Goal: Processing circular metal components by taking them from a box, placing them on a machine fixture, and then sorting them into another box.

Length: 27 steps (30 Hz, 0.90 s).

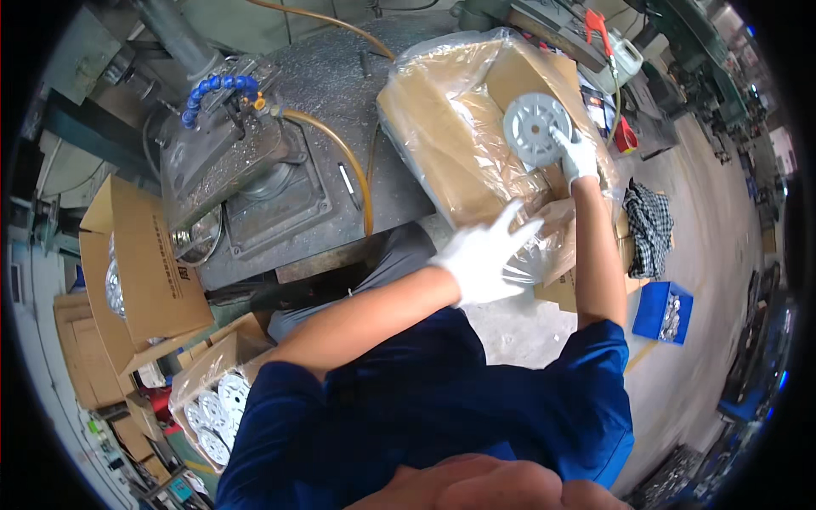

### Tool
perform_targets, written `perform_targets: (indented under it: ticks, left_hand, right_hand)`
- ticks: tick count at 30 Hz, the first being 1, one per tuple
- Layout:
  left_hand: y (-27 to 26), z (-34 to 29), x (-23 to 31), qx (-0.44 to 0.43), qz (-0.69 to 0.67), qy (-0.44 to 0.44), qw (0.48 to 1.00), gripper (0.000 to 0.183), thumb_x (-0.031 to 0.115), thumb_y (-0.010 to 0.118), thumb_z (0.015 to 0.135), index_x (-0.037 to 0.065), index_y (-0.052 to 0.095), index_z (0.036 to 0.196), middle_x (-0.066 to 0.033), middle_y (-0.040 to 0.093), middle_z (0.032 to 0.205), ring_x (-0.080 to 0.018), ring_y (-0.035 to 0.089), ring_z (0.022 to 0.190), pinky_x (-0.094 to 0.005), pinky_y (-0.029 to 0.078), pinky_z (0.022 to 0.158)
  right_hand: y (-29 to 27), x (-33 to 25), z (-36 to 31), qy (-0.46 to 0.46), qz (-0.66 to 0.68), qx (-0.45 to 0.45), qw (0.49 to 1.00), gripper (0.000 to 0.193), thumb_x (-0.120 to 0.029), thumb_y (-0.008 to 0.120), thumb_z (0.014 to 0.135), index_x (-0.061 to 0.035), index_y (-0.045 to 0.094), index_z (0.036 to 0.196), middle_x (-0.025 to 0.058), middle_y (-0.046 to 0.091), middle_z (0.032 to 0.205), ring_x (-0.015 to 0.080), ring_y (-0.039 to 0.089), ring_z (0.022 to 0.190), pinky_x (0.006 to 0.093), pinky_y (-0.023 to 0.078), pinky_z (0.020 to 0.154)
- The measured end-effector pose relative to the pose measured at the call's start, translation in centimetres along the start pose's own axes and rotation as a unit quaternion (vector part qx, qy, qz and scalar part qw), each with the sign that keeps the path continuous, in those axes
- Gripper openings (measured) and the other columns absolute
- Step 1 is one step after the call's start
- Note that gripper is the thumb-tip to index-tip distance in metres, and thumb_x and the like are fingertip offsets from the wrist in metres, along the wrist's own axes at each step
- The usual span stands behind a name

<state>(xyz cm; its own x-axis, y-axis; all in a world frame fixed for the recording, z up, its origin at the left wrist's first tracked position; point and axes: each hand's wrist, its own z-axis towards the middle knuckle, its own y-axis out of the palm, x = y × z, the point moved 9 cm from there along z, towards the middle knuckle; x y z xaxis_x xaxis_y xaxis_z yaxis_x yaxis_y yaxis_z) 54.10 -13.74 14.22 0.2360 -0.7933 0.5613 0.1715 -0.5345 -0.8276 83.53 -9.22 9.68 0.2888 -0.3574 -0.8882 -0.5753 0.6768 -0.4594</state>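
Observation:
A grey, round metal disc point(527, 132) with holes and a hub in the middle is held over the cardboard box point(425, 144), which is lined with clear plastic. My right hand point(578, 158), in a white glove, grips the disc by its right side, fingers across its face. At the box's near edge is my left hand point(486, 262), also gloved, with its fingers spread and nothing in them. Its fingertips overlap the crumpled plastic liner point(529, 255); whether they touch it I cannot tell.
On the left, a machine point(255, 170) with a blue segmented hose point(217, 83) stands on a metal-flecked bench point(327, 76). An open carton point(161, 255) and a box of discs point(217, 412) lie below it. Rightward are a checked cloth point(648, 228) and a blue bin point(654, 310).

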Motion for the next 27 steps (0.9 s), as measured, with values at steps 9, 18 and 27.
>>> perform_targets:
  ticks: [9,18,27]
  left_hand:
    - [4.4,5.2,-3.6,-0.062,0.091,-0.050,0.993,0.022,0.027,0.063,0.083,0.010,0.066,0.097,-0.0148,0.062,0.103,-0.0337,0.068,0.093,-0.0459,0.056,0.079]
    - [2.0,0.4,-5.2,-0.097,0.184,-0.022,0.978,0.014,0.022,0.061,0.085,0.010,0.067,0.088,-0.0118,0.062,0.095,-0.0306,0.067,0.088,-0.0442,0.056,0.076]
    - [-1.7,-5.0,-2.7,0.000,0.141,-0.059,0.988,0.061,0.034,0.073,0.081,0.015,0.055,0.136,-0.0173,0.050,0.137,-0.0351,0.062,0.111,-0.0453,0.052,0.091]
  right_hand:
    - [2.2,1.4,1.6,-0.021,-0.115,-0.148,0.982,0.047,-0.030,0.072,0.088,0.0032,0.065,0.120,0.0182,0.072,0.110,0.0259,0.068,0.097,0.0356,0.052,0.086]
    - [9.2,3.0,6.0,0.038,-0.251,-0.292,0.922,0.051,-0.044,0.074,0.087,-0.0097,0.068,0.124,0.0058,0.071,0.093,0.0177,0.062,0.072,0.0344,0.050,0.061]
    - [21.9,11.3,1.8,0.139,-0.271,-0.421,0.854,0.049,-0.051,0.074,0.083,-0.0080,0.075,0.107,0.0110,0.070,0.092,0.0243,0.064,0.077,0.0405,0.053,0.066]
